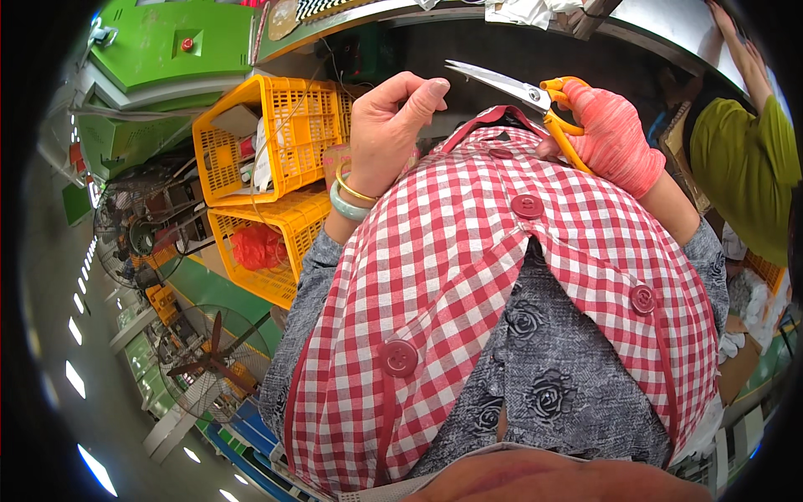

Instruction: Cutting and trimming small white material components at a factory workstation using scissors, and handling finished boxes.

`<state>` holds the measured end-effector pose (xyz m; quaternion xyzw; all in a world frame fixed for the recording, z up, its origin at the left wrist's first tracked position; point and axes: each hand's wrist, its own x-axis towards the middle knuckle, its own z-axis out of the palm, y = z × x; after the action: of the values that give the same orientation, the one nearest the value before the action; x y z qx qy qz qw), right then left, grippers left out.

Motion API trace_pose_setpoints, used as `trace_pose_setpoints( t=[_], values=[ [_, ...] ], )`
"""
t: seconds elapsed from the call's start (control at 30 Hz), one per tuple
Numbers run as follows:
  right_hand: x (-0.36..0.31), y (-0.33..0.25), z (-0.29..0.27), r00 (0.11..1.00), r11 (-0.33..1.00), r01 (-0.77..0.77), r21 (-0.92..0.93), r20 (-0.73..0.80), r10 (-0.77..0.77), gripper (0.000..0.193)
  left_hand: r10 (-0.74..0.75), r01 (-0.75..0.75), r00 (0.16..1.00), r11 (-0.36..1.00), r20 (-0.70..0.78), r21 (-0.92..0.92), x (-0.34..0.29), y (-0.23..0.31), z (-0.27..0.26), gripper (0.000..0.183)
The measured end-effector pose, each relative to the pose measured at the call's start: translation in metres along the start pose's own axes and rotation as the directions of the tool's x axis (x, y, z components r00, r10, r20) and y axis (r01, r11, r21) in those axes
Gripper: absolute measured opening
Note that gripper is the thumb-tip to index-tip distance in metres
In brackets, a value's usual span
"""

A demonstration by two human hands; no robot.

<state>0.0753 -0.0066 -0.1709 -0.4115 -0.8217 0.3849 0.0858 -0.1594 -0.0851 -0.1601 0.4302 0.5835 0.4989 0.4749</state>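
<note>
My right hand [606,134], in a pinkish-red fingerless glove, grips a pair of scissors [548,105] by the orange handles. The metal blades point to the left, toward my other hand, and look slightly parted. My left hand [389,125] is bare and raised, its fingers curled in and the thumb pressed against the index finger. Whatever the fingers may hold is hidden. A gap separates the blade tips from the left thumb. A gold bangle [355,191] and a pale green bangle [345,206] circle the left wrist.
Two yellow plastic crates [272,125] stand on my left; the lower holds a red plastic bag [258,247]. Beyond is a green machine [171,50] with a red button. A caged fan [213,360] stands lower left. At right, a person in an olive-green top [744,167] reaches toward the metal worktop [669,29].
</note>
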Motion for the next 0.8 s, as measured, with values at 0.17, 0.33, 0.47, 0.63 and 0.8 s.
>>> trace_pose_setpoints(
  t=[0.17, 0.33, 0.47, 0.63, 0.8],
  values=[
    [-0.001, 0.009, 0.009, 0.999, 1.0, -0.026, 0.005, -0.024, 0.026, 0.064, 0.095, -0.094, 0.995, 0.991, 0.006, -0.094, 0.0, -0.005, -0.002, 0.015],
    [-0.002, -0.01, -0.002, 0.996, 0.995, -0.092, 0.033, 0.013, 0.092, 0.06, 0.268, -0.265, 0.962, 0.962, 0.049, -0.059, 0.002, -0.014, -0.009, 0.017],
    [-0.002, -0.013, -0.001, 0.993, 0.992, -0.122, 0.013, -0.005, 0.122, 0.062, 0.42, -0.419, 0.904, 0.908, 0.082, -0.025, 0.006, -0.018, -0.012, 0.02],
    [-0.002, -0.016, -0.001, 0.994, 0.994, -0.112, 0.008, 0.013, 0.112, 0.063, 0.463, -0.451, 0.882, 0.882, 0.082, -0.136, 0.007, -0.014, -0.014, 0.009],
    [-0.001, -0.015, 0.003, 0.989, 0.987, -0.149, 0.059, 0.009, 0.149, 0.063, 0.55, -0.548, 0.834, 0.835, 0.046, -0.044, 0.005, -0.007, -0.018, 0.01]
  ],
)
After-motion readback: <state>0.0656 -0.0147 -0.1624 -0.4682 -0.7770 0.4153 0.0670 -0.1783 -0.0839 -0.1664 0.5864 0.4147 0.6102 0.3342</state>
